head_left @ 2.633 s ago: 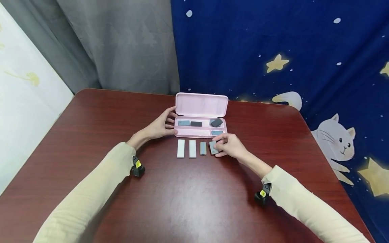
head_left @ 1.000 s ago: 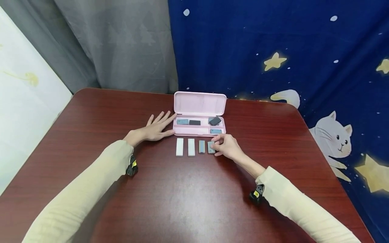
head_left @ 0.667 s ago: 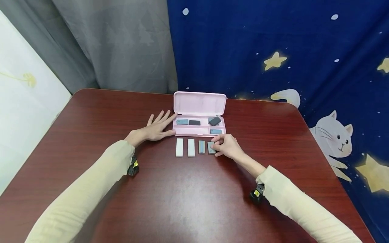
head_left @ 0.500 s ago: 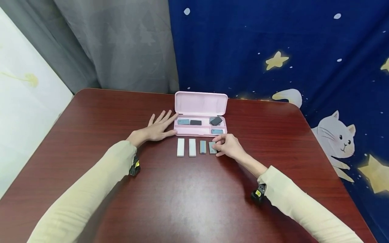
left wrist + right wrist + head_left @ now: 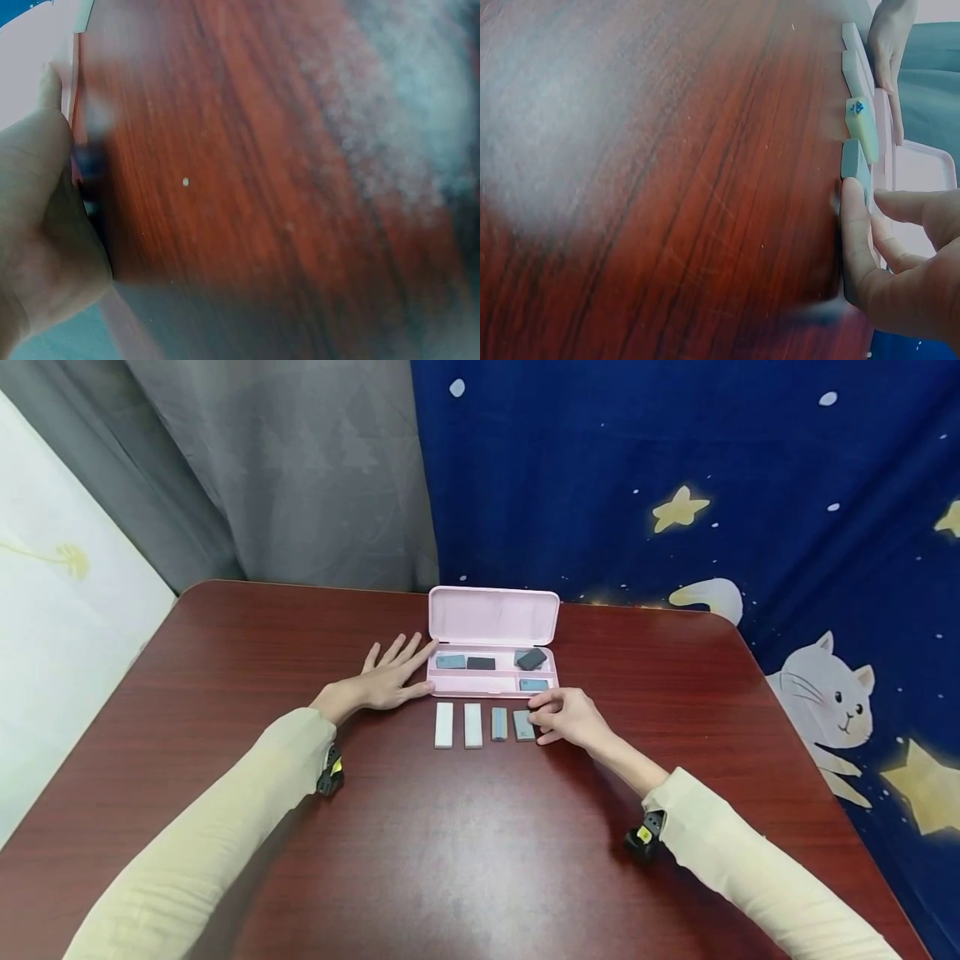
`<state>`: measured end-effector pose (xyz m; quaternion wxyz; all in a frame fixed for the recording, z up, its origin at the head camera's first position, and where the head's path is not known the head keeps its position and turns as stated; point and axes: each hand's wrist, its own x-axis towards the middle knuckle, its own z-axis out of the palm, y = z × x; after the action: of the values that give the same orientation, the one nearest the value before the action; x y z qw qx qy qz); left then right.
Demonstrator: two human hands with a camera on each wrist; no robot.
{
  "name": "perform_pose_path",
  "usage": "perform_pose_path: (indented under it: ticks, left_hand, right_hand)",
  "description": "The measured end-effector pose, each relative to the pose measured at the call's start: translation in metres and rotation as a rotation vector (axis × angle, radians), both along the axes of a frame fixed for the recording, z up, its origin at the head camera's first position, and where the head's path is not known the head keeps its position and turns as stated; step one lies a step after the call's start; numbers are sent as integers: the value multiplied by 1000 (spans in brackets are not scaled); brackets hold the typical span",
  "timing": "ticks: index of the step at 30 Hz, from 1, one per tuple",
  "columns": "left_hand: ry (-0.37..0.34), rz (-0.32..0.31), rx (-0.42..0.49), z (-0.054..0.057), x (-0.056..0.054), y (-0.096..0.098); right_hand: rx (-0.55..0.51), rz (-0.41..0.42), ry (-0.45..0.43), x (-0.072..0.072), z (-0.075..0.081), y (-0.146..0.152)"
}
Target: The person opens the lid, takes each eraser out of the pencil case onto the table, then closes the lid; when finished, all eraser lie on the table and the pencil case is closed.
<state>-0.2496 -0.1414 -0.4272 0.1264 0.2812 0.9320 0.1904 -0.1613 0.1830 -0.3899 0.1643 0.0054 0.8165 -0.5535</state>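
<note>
Table (image 5: 450, 843): we see glossy reddish wood
Pink case (image 5: 493, 616): open
White blocks (image 5: 444, 725) (image 5: 472, 726): two, before the case's left half
Striped block (image 5: 499, 724): before the case's middle
Grey block (image 5: 522, 727): before the case's right half

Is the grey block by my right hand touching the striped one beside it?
Apart: the head view shows tabletop between the grey block and the striped block.

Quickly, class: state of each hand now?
Left hand: open, touching the pink rectangular case.
Right hand: at the grey rectangular block; whether holding, cannot tell.

Rightmost loose grey block (image 5: 522, 727) partly behind the right hand (image 5: 568, 718), any touch uncertain
</note>
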Motion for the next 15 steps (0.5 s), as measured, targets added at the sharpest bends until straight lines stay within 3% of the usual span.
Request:
perform_pose_path:
  ticks: [5, 15]
  left_hand:
    - [-3, -3, -12, -1, 0, 0]
    - [8, 0, -60, 15, 9, 5]
  right_hand:
    - [-10, -5, -1, -2, 1, 3]
    - [-19, -18, 61, -22, 16, 4]
